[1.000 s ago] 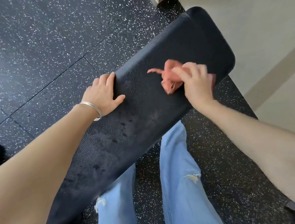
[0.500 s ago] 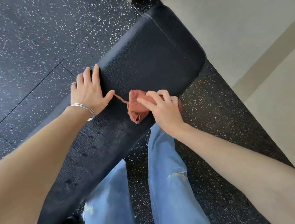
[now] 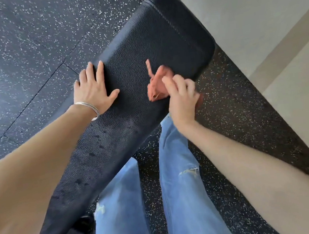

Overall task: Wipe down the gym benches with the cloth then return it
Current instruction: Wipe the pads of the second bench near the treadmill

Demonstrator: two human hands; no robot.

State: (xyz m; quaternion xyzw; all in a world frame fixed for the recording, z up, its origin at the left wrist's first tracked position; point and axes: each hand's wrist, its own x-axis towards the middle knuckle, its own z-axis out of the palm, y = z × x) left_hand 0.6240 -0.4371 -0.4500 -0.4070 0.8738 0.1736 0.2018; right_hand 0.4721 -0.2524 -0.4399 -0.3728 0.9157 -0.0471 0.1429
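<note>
Rests the open left hand [image 3: 93, 89] flat on the black bench [image 3: 159, 35], grips a bunched pink cloth [image 3: 158, 88] at its near edge with the right hand [image 3: 181, 98], so may sweep it off onto the floor [image 3: 16, 46].

Over the last second the right hand [image 3: 182, 98] dragged the cloth [image 3: 157, 86] from the wall-side part of the surface [image 3: 141, 41] toward the near edge and the left hand [image 3: 93, 89]. Half a second ago a loose strand almost reached that hand. Hand and cloth have since swung away again, so bare padding lies between the cloth and the left hand. The cloth's loose tail now points toward the far edge instead of sideways. The right hand has become motion-blurred.
</note>
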